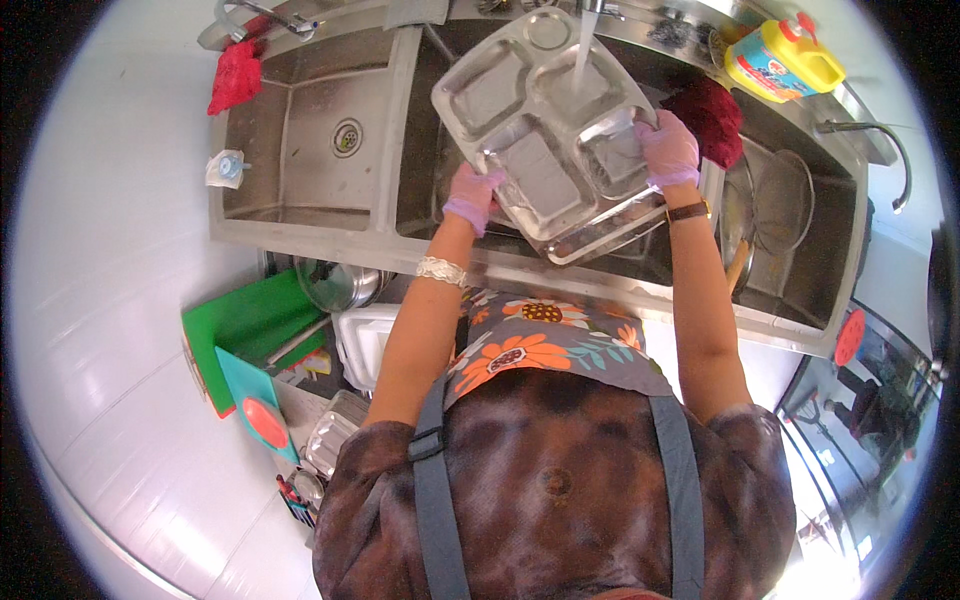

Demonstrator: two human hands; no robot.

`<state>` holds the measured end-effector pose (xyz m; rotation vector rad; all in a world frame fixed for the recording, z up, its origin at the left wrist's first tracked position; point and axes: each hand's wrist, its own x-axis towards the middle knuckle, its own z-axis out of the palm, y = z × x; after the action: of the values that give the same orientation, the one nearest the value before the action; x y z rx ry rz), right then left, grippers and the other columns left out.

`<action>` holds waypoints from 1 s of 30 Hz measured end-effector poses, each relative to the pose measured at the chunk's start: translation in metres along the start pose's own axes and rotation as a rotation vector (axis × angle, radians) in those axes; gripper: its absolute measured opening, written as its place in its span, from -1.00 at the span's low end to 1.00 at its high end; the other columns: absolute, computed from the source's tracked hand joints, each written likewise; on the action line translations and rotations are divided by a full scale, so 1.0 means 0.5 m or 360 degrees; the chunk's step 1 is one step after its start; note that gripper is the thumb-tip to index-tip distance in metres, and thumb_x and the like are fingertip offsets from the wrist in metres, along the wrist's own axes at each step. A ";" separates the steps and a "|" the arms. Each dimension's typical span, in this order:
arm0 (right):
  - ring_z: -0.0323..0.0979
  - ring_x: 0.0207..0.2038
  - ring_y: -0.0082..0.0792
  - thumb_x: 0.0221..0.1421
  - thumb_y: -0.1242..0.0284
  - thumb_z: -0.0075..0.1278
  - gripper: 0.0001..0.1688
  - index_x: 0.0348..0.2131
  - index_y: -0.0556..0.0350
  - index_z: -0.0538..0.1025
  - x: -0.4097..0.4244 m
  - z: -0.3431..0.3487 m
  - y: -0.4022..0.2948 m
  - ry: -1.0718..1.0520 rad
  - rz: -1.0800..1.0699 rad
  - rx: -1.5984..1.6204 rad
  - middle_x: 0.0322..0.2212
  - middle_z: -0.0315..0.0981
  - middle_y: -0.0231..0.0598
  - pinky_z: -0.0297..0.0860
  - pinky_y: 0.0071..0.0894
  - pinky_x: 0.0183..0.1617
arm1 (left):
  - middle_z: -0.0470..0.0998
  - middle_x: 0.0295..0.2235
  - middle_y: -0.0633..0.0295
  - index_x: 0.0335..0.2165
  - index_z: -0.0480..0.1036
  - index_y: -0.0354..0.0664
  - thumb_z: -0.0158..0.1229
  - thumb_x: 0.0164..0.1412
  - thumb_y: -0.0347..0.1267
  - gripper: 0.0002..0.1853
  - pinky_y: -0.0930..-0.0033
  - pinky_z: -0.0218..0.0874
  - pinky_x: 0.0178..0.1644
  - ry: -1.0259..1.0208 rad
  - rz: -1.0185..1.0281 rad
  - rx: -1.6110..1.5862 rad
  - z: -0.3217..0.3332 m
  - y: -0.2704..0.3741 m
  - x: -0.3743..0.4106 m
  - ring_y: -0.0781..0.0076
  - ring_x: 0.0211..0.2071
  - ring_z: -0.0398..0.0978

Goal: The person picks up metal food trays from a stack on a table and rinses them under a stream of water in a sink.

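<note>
Both my hands wear thin pinkish disposable gloves and hold a compartmented stainless steel tray (551, 124), tilted over the middle sink basin. My left hand (475, 196) grips its lower left edge, and my right hand (667, 150) grips the right edge. A stream of water (585, 49) from the faucet (596, 7) falls into an upper compartment of the tray. Beneath the tray's lower edge shows another metal rim; whether it is a second tray I cannot tell. Close to my right hand lies a dark red cloth (709, 120).
The left basin (330, 180) has a drain strainer. A wire strainer (784, 199) and a wooden handle (739, 266) are in the right basin. A yellow detergent jug (784, 64) stands behind, near a curved faucet (892, 142). A red cloth (236, 75) hangs left; a green board (247, 322) stands below.
</note>
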<state>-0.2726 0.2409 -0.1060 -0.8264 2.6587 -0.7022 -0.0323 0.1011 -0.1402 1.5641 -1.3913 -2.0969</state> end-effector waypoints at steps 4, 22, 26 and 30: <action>0.35 -0.34 -0.03 -0.22 0.26 -0.05 -0.65 -0.40 0.09 0.43 0.003 0.029 0.010 -0.0052 -0.0046 0.0228 -0.46 0.39 -0.01 0.26 -0.21 -0.28 | 0.41 -0.42 0.20 -0.28 0.27 -0.28 0.03 -0.07 -0.48 -0.71 0.41 0.30 -0.46 0.0046 0.0201 -0.0195 -0.027 0.021 0.007 0.40 -0.44 0.42; 0.35 -0.31 -0.08 -0.03 0.29 -0.19 -0.70 -0.30 0.03 0.41 -0.057 0.082 -0.073 0.0176 -0.0243 0.0426 -0.41 0.39 -0.07 0.28 -0.21 -0.26 | 0.36 -0.27 0.08 -0.17 0.20 -0.32 -0.07 -0.12 -0.63 -0.58 0.33 0.28 -0.29 0.0621 0.1042 -0.0317 -0.077 0.175 -0.061 0.28 -0.32 0.40; 0.28 -0.18 0.02 -0.01 0.28 -0.19 -0.47 -0.05 0.11 0.17 -0.099 0.091 -0.187 -0.0131 -0.0357 0.0834 -0.25 0.28 0.13 0.23 -0.21 -0.13 | 0.36 -0.26 0.07 -0.19 0.21 -0.35 -0.07 -0.12 -0.63 -0.60 0.35 0.27 -0.29 0.0704 0.1050 -0.0159 -0.049 0.172 -0.075 0.30 -0.32 0.39; 0.18 -0.09 0.07 -0.05 0.21 -0.14 -0.16 0.02 0.45 -0.11 -0.065 0.156 -0.257 -0.0015 -0.0314 0.1027 -0.07 0.05 0.29 0.17 -0.25 -0.03 | 0.36 -0.28 0.09 -0.20 0.22 -0.35 -0.07 -0.10 -0.61 -0.63 0.38 0.23 -0.25 0.0763 0.1087 -0.0009 0.006 0.155 -0.093 0.35 -0.33 0.37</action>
<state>-0.1577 0.1386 -0.1015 -0.8852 2.1291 -1.4854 -0.0430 0.0891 -0.0512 1.2232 -1.4484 -1.2342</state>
